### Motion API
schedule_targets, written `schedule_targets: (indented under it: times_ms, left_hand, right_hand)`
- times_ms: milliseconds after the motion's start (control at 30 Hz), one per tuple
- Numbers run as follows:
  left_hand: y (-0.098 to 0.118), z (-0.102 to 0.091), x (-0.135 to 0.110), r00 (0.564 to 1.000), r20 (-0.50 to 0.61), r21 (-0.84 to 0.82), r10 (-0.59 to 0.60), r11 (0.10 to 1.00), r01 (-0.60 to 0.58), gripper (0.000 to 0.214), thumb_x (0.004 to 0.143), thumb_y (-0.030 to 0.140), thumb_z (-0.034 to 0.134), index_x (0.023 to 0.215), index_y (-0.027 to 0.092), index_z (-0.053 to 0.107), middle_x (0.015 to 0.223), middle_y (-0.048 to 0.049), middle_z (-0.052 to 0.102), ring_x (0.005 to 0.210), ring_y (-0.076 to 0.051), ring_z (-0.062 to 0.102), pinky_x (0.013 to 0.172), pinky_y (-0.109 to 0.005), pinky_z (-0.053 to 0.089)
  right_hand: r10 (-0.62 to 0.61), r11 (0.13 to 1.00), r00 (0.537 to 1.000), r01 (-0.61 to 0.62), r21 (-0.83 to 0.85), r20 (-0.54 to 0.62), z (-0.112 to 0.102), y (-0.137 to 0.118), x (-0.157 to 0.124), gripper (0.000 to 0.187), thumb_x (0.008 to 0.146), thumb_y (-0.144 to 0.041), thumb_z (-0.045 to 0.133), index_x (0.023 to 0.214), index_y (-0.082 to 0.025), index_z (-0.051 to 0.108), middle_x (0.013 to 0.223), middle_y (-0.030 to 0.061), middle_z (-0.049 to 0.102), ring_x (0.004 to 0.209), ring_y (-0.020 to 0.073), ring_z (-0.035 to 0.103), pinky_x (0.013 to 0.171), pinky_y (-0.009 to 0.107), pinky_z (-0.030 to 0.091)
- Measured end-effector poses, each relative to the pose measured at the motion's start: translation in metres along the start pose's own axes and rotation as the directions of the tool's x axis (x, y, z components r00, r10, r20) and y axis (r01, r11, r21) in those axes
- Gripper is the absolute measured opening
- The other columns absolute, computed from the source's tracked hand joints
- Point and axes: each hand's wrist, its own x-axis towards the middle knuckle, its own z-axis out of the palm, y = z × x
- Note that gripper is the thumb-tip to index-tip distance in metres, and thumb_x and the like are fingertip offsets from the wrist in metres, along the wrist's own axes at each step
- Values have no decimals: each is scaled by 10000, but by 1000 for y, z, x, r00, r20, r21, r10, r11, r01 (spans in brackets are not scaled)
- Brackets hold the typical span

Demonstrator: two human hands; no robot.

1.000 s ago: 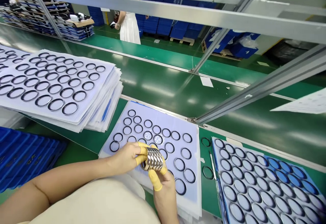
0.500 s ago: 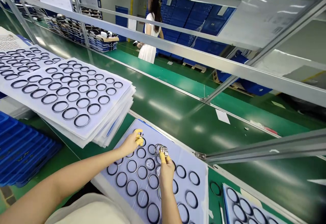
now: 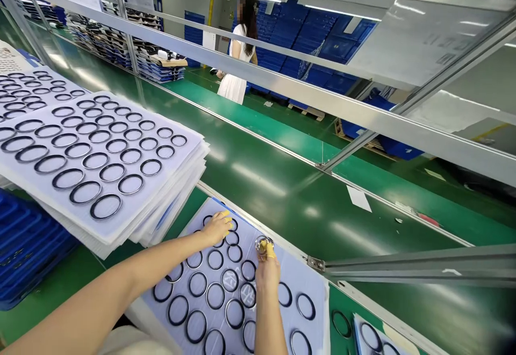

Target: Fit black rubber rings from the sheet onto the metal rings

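My left hand (image 3: pixel 218 229), with yellow covers on its fingertips, reaches over the far-left part of a pale sheet. Its fingers are bent together at the edge of a dark metal ring (image 3: pixel 236 225); part of that ring is behind the fingertips. My right hand (image 3: pixel 267 271), also with yellow finger covers, is closed on a small bunch of shiny rings (image 3: pixel 263 244), held above the far edge of the sheet. Rows of similar rings (image 3: pixel 215 296) lie flat on the sheet (image 3: pixel 278 320), and my right forearm hides some of them.
To the left, a tall stack of sheets (image 3: pixel 161 212) carries many rings, with blue trays (image 3: pixel 32 253) below. A loose ring (image 3: pixel 341 324) and another ring-covered sheet (image 3: pixel 365 339) lie right. A metal frame rail (image 3: pixel 258 70) crosses ahead; a person in white (image 3: pixel 237 59) stands beyond.
My left hand has turned over and come down onto the sheet beside a ring. My right hand has shifted slightly, turning the bunch of rings to face me. The view has tilted a little.
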Motion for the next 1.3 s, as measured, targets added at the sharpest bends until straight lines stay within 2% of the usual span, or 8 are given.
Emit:
schedule_targets:
  times_ms: [200, 400, 600, 833, 1000, 1167, 1233, 1300]
  left_hand:
    - [15, 7, -3, 979, 112, 136, 169, 974, -184, 134, 758, 276, 729, 828, 165, 699, 1123, -95, 645, 1268, -298, 416, 1049, -453, 336]
    - [33, 13, -5, 982, 79, 218, 172, 958, -185, 120, 836, 143, 586, 806, 127, 701, 1112, -148, 658, 1212, -308, 466, 981, -469, 384]
    - [55, 26, 16, 947, 97, 216, 305, 923, -320, 213, 906, 126, 485, 907, 162, 696, 1216, -78, 627, 1315, -230, 388, 1090, -397, 302]
    - [54, 43, 19, 966, 77, 176, 247, 950, -257, 128, 835, 126, 580, 820, 135, 707, 1102, -123, 666, 1265, -282, 447, 1092, -466, 301]
    - [50, 14, -20, 994, -45, 99, 104, 990, -99, 201, 863, 176, 557, 1015, 194, 688, 1198, -81, 641, 1255, -259, 456, 1059, -458, 364]
    - [27, -36, -101, 978, -177, 31, -106, 993, 113, 299, 927, 217, 416, 1131, 204, 634, 1227, -85, 620, 1221, -236, 489, 1044, -449, 400]
    - [11, -50, -144, 932, -194, -63, -306, 952, 300, 310, 918, 276, 422, 1138, 210, 630, 1210, -80, 618, 1182, -230, 518, 1047, -422, 404]
    - [-2, -55, -187, 824, -141, -200, -549, 831, 519, 317, 878, 319, 451, 1121, 232, 636, 1240, -67, 595, 1224, -234, 488, 1095, -415, 350]
  right_hand:
    - [-214, 946, 975, 192, -262, -56, -42, 1, 7, 361, 875, -485, 574, 957, -147, 671, 1138, 109, 653, 1079, 267, 590, 925, 463, 455]
    - [-412, 728, 900, 418, -543, 141, -58, 2, -3, 462, 847, -523, 476, 840, -163, 765, 1233, 167, 640, 1209, 363, 496, 942, 492, 389]
    - [-460, 549, 884, 357, -756, 83, -90, 9, 10, 556, 930, -450, 333, 960, -81, 749, 1269, 245, 594, 1241, 420, 442, 923, 561, 344]
    - [-432, 415, 895, 305, -858, 109, -122, 20, 17, 558, 937, -424, 285, 954, -114, 748, 1251, 211, 615, 1205, 369, 489, 889, 483, 389]
    - [-367, 439, 930, 191, -878, 18, -149, 26, 28, 560, 885, -467, 312, 1005, -116, 731, 1278, 228, 582, 1257, 396, 431, 934, 535, 364]
    - [-247, 538, 965, 57, -841, -92, -188, 35, 23, 525, 800, -512, 377, 962, -173, 744, 1165, 179, 655, 1124, 350, 570, 882, 448, 462]
    - [-170, 571, 970, -44, -820, -171, -212, 39, 17, 494, 773, -514, 393, 927, -209, 749, 953, 184, 699, 966, 374, 636, 784, 476, 501]
    - [-85, 594, 971, -130, -794, -223, -235, 42, 10, 369, 721, -504, 463, 813, -293, 753, 741, 143, 679, 756, 379, 660, 623, 487, 514]
